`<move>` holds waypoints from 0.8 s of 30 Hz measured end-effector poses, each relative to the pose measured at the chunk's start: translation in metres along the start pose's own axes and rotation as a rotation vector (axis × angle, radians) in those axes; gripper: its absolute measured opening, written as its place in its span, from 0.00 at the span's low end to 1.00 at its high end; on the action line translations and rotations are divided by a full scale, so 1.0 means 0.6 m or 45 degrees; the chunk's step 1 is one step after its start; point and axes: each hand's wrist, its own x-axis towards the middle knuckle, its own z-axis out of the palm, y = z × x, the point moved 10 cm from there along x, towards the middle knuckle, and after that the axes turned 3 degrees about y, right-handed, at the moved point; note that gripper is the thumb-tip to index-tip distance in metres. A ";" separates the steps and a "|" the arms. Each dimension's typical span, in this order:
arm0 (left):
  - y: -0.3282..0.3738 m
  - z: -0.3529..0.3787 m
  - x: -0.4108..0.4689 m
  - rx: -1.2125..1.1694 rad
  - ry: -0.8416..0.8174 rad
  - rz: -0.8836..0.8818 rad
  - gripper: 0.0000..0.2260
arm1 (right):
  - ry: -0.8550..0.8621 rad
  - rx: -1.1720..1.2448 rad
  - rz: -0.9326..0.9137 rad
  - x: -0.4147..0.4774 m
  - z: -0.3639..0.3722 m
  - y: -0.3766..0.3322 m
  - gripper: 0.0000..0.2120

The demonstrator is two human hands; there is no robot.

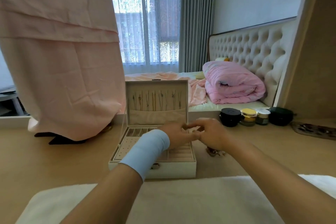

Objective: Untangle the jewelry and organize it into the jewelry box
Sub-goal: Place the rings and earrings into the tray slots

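Necklaces hang in the jewelry box; a tangle remains right of it. Left hand and right hand meet curled above it, hold unclear.

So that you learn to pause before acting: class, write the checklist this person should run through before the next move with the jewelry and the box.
1. Jewelry box open, lid upright: ok.
2. Necklaces in the lid hang side by side: ok.
3. Piece secure between left hand and right hand, whose fingertips meet over the box: too small to see, cannot tell.
4. All jewelry sorted: a tangled pile lies on the table right of the box: not ok.
5. Jars stand apart from the hands: ok.
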 end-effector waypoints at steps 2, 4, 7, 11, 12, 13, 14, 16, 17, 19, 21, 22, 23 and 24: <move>0.029 -0.021 0.022 0.150 0.173 0.049 0.22 | 0.161 0.017 0.054 0.005 -0.039 0.037 0.13; 0.063 -0.021 0.044 0.237 0.243 0.121 0.17 | 0.155 -0.051 0.127 0.012 -0.056 0.076 0.14; 0.099 0.020 0.087 0.435 0.165 0.210 0.17 | -0.005 -0.144 0.213 0.031 -0.046 0.127 0.20; 0.106 0.062 0.140 0.957 0.018 0.231 0.19 | -0.121 -0.238 0.256 0.069 -0.027 0.159 0.23; 0.106 0.069 0.147 1.075 -0.033 0.235 0.17 | -0.157 -0.268 0.260 0.077 -0.022 0.161 0.23; 0.106 0.076 0.155 1.173 -0.078 0.243 0.14 | -0.195 -0.291 0.260 0.086 -0.015 0.164 0.23; 0.107 0.084 0.162 1.246 -0.119 0.250 0.13 | -0.225 -0.309 0.262 0.093 -0.009 0.167 0.24; 0.102 0.098 0.175 1.328 -0.180 0.253 0.13 | -0.270 -0.327 0.261 0.107 0.003 0.173 0.24; 0.098 0.104 0.180 1.349 -0.203 0.244 0.14 | -0.284 -0.332 0.255 0.114 0.010 0.177 0.24; 0.091 0.109 0.188 1.346 -0.213 0.225 0.15 | -0.297 -0.360 0.230 0.124 0.020 0.183 0.21; 0.088 0.110 0.197 1.306 -0.187 0.224 0.16 | -0.285 -0.383 0.202 0.129 0.020 0.185 0.17; 0.088 0.109 0.201 1.277 -0.171 0.226 0.15 | -0.267 -0.372 0.199 0.130 0.018 0.187 0.15; 0.089 0.108 0.205 1.254 -0.158 0.226 0.15 | -0.247 -0.355 0.198 0.131 0.015 0.190 0.14; 0.089 0.108 0.208 1.238 -0.149 0.226 0.14 | -0.232 -0.340 0.197 0.131 0.013 0.192 0.13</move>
